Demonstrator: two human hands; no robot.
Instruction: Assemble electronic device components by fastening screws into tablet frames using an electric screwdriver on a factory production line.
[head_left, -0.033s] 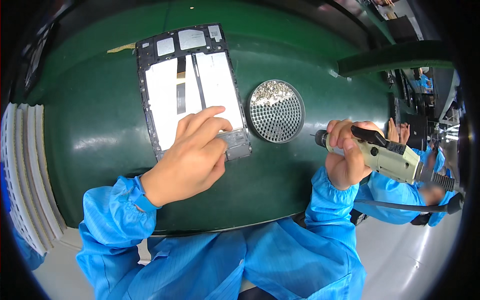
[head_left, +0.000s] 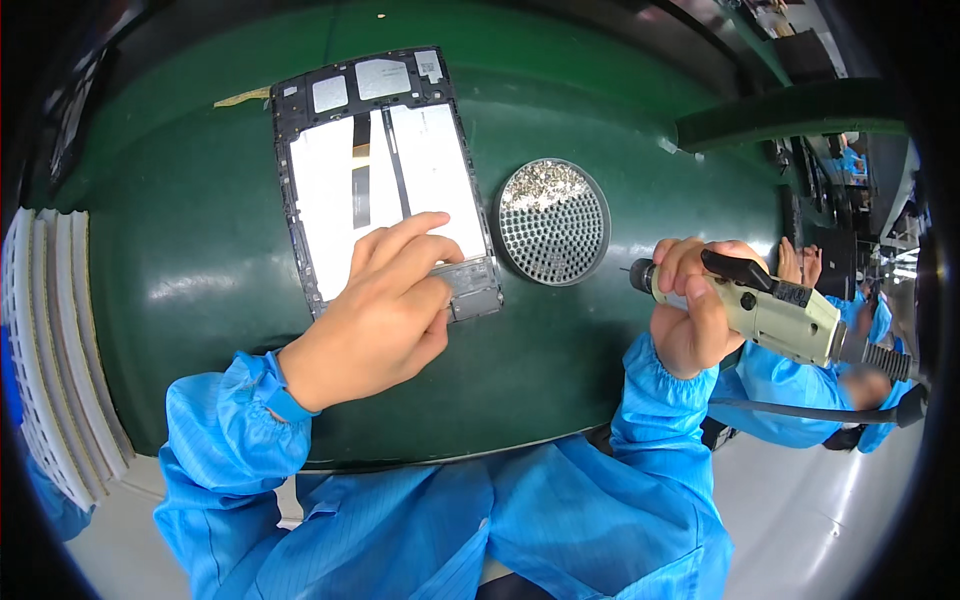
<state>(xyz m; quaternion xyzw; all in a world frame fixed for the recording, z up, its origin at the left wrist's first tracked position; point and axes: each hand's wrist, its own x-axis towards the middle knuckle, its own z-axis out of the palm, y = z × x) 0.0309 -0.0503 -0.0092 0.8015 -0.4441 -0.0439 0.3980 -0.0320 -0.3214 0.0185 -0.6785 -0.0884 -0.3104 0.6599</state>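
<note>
Nothing has visibly shifted between the two views: both hands, the tablet and the dish sit alike in each, so the work looks paused with the tablet pinned and the tool waiting.

The left hand (head_left: 385, 305) lies palm down on the open tablet (head_left: 375, 180), fingers together and pressing a small grey part (head_left: 472, 288) at the frame's 5 o'clock corner. It pins rather than grips anything.

The right hand (head_left: 692, 310) is closed around an electric screwdriver (head_left: 775, 310), held off the mat at 3 o'clock, its bit end toward the dish. A cable (head_left: 800, 408) trails from its rear.

The tablet lies flat on the green mat (head_left: 180, 270), at about 11 o'clock in view. Its back is off: a dark frame, two pale panels, a dark strip between them, and silvery shields along the far edge.

Just beside it at 1 o'clock sits a round perforated dish (head_left: 553, 222), holding what are probably small screws heaped at its far side.
</note>
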